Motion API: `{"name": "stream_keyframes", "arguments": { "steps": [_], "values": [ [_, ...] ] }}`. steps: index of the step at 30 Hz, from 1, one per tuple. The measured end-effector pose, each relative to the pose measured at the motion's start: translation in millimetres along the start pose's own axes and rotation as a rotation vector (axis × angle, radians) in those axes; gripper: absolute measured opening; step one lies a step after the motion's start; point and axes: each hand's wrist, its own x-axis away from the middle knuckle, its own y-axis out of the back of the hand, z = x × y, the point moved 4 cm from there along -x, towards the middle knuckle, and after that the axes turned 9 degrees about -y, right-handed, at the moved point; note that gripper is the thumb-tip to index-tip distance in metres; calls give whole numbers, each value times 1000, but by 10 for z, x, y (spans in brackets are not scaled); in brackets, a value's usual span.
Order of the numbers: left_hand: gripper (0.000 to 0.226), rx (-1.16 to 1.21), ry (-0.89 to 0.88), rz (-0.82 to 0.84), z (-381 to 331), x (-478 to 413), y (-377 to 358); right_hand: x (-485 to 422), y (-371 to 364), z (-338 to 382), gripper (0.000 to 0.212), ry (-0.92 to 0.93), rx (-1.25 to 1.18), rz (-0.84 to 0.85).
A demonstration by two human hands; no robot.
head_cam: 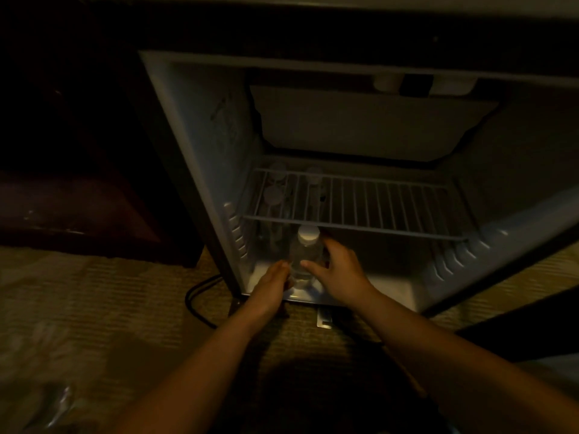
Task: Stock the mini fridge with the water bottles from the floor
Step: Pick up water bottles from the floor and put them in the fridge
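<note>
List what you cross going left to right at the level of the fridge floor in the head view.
Dark cabinet → power cord → left hand → water bottle → right hand.

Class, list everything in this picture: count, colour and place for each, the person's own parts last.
Mini fridge: one, white inside, open, centre.
Wire shelf: one, white, midway up the fridge.
Front water bottle: one, clear with white cap, upright at the fridge floor's front.
Rear water bottles: at least three, clear, under the shelf, back left.
Cable: one, black, on the carpet left of the fridge.
Carpet: one, tan, foreground.
Furniture: one, dark, left.
Left hand: one, against the front water bottle's lower left; grip unclear.
Right hand: one, curled round the front water bottle's right side.
</note>
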Motion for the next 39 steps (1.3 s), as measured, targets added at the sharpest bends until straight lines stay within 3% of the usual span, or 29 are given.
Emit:
{"name": "stream_keyframes", "arguments": {
  "steps": [5,8,11,15,19,24,29,33,39],
  "values": [
    [30,4,-3,-21,103,-36,-11,74,-65,-147,41,-83,-85,-114],
    [29,3,-6,-48,134,-81,18,112,-157,-256,26,-137,-250,-53],
    [25,33,13,-54,176,-142,56,96,-235,-332,30,-155,-375,14],
    [39,93,15,19,123,-187,-1,10,-226,-355,48,-182,-469,92],
    [42,88,-11,70,87,-302,-41,-110,-208,-339,53,-176,-428,103],
    [38,115,25,49,43,-452,-110,-263,-113,-244,42,-215,-371,83],
    [34,91,18,18,42,-512,-110,-270,-85,-189,47,-258,-263,93],
    [18,-138,-3,22,65,-476,-8,-242,-76,-247,42,-248,-145,99],
    [23,-487,-2,163,50,-197,177,-1,-77,-305,16,-240,11,213]
  ]
}}
